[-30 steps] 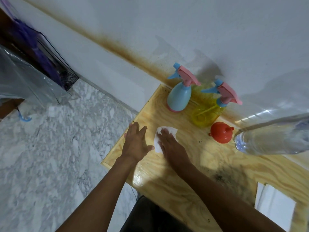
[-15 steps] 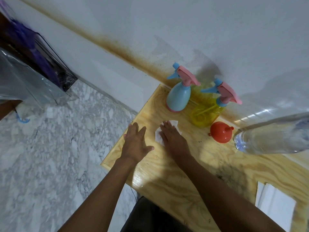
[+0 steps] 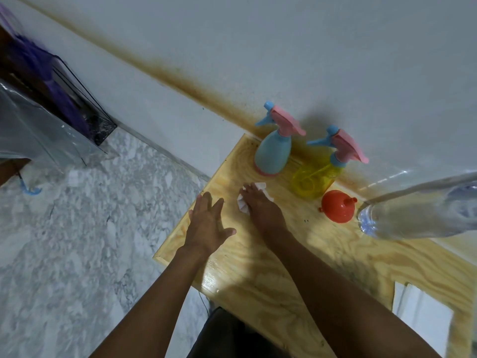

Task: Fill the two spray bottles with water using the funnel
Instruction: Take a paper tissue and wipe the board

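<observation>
A blue spray bottle [image 3: 272, 153] and a yellow spray bottle [image 3: 316, 178], both with pink trigger heads screwed on, stand against the wall on the wooden table [image 3: 284, 267]. An orange funnel [image 3: 336, 206] lies upside down to the right of the yellow bottle. A large clear water bottle [image 3: 418, 213] lies on its side at the right edge. My right hand [image 3: 260, 208] presses flat on a white tissue [image 3: 244, 202] just in front of the blue bottle. My left hand [image 3: 206, 224] rests flat with spread fingers near the table's left edge, holding nothing.
White paper sheets [image 3: 423, 311] lie at the table's near right corner. The table stands against a stained white wall [image 3: 284, 60]. Marble floor [image 3: 77, 241] lies to the left, with a clear plastic bag [image 3: 33, 133] and dark items at the far left.
My right hand has slid the tissue away from me toward the blue bottle. My left hand has stayed in place.
</observation>
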Demonstrator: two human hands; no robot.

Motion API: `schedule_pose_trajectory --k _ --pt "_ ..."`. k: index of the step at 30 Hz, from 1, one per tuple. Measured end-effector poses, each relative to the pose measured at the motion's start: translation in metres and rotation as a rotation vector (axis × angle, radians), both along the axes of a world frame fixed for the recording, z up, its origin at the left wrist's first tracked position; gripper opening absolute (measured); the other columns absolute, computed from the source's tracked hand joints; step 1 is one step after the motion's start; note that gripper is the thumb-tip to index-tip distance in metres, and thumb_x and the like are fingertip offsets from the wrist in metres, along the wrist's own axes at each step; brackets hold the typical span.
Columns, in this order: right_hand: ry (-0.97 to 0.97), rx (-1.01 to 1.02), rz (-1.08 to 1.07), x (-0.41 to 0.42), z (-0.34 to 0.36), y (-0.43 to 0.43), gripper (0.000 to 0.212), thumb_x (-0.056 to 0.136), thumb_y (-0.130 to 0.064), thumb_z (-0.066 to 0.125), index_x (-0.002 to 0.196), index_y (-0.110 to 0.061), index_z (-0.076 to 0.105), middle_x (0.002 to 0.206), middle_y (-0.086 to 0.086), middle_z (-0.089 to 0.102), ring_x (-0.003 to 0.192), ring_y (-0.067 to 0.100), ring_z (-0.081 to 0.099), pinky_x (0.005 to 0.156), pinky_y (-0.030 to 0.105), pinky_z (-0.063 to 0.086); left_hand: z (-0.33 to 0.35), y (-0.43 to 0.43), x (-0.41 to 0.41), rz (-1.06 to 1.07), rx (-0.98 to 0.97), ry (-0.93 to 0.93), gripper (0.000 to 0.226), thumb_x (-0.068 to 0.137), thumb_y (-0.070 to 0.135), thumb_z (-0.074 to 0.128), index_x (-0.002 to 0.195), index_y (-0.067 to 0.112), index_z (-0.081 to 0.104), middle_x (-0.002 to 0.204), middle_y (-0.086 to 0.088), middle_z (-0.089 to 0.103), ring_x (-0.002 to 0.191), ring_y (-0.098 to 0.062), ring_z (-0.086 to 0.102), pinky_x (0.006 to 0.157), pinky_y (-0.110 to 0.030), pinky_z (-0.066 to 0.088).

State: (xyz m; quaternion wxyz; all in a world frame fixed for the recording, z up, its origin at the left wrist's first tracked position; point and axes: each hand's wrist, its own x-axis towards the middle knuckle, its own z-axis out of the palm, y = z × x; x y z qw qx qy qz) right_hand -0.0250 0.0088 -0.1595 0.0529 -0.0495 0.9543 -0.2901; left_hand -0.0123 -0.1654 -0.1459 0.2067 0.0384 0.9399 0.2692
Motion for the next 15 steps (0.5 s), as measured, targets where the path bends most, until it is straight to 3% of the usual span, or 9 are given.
schedule_pose_trajectory --k 1,3,4,5,7,10,12,15 --pt "-0.037 -0.009 -0.026 0.003 0.003 0.003 0.03 0.103 -0.008 0.041 0.13 -0.004 0.055 0.14 0.021 0.053 0.122 0.013 0.057 0.103 0.024 0.041 0.0 0.0 0.0 -0.004 -0.003 -0.004 0.087 0.08 0.047 0.077 0.152 0.02 0.035 0.161 -0.01 0.014 0.154 -0.029 -0.001 0.123 -0.052 0.013" --pt "-0.11 0.091 0.053 0.015 -0.003 0.007 0.047 0.1 0.001 0.038 0.147 -0.006 0.041 0.158 0.012 0.031 0.145 0.02 0.031 0.116 0.029 0.021 0.001 0.0 0.0 -0.01 -0.013 -0.015 0.088 0.081 0.047 0.076 0.152 0.021 0.034 0.161 -0.01 0.012 0.154 -0.029 -0.002 0.122 -0.052 0.011" --pt "-0.103 0.098 0.03 0.023 -0.009 0.011 0.051 0.1 0.002 0.039 0.15 -0.009 0.037 0.16 0.009 0.028 0.148 0.022 0.024 0.119 0.033 0.018 0.001 0.0 -0.001 -0.012 -0.017 -0.018 0.088 0.081 0.047 0.076 0.153 0.021 0.033 0.161 -0.01 0.012 0.154 -0.028 -0.002 0.123 -0.051 0.011" --pt "-0.096 0.065 -0.004 0.033 -0.009 0.012 0.051 0.1 0.001 0.042 0.149 -0.011 0.038 0.158 0.008 0.032 0.147 0.023 0.028 0.119 0.038 0.026 0.001 0.0 -0.001 -0.012 -0.017 -0.018 0.088 0.08 0.048 0.077 0.152 0.02 0.034 0.16 -0.01 0.013 0.154 -0.028 -0.002 0.123 -0.051 0.012" --pt "-0.059 0.078 -0.031 0.053 -0.013 0.013 0.048 0.099 -0.003 0.05 0.146 -0.013 0.044 0.154 0.004 0.041 0.141 0.019 0.039 0.106 0.04 0.045 0.0 0.0 -0.002 -0.011 -0.013 -0.01 0.088 0.078 0.048 0.078 0.151 0.02 0.036 0.157 -0.009 0.018 0.153 -0.028 0.002 0.122 -0.052 0.016" --pt "-0.077 0.15 0.02 0.071 -0.013 0.014 0.042 0.102 -0.015 0.047 0.144 -0.019 0.047 0.15 -0.009 0.043 0.133 0.007 0.044 0.105 0.026 0.041 0.001 0.0 -0.002 -0.012 -0.028 -0.006 0.089 0.074 0.05 0.081 0.148 0.02 0.041 0.149 -0.008 0.026 0.15 -0.031 0.013 0.119 -0.054 0.023" --pt "-0.089 0.082 0.064 0.07 0.002 0.016 0.031 0.103 -0.023 0.043 0.128 -0.022 0.061 0.13 -0.016 0.057 0.112 -0.004 0.05 0.098 0.019 0.035 0.004 0.0 -0.002 -0.022 -0.039 0.005 0.087 0.072 0.052 0.081 0.144 0.019 0.044 0.14 -0.006 0.032 0.146 -0.031 0.021 0.115 -0.054 0.029" --pt "0.008 0.062 -0.064 0.06 0.041 0.022 0.02 0.099 -0.012 0.052 0.1 -0.009 0.072 0.101 0.005 0.071 0.088 0.007 0.058 0.081 0.015 0.038 0.012 0.0 -0.002 -0.066 -0.114 0.003 0.081 0.074 0.055 0.076 0.14 0.019 0.046 0.141 -0.007 0.032 0.144 -0.029 0.022 0.112 -0.051 0.034"
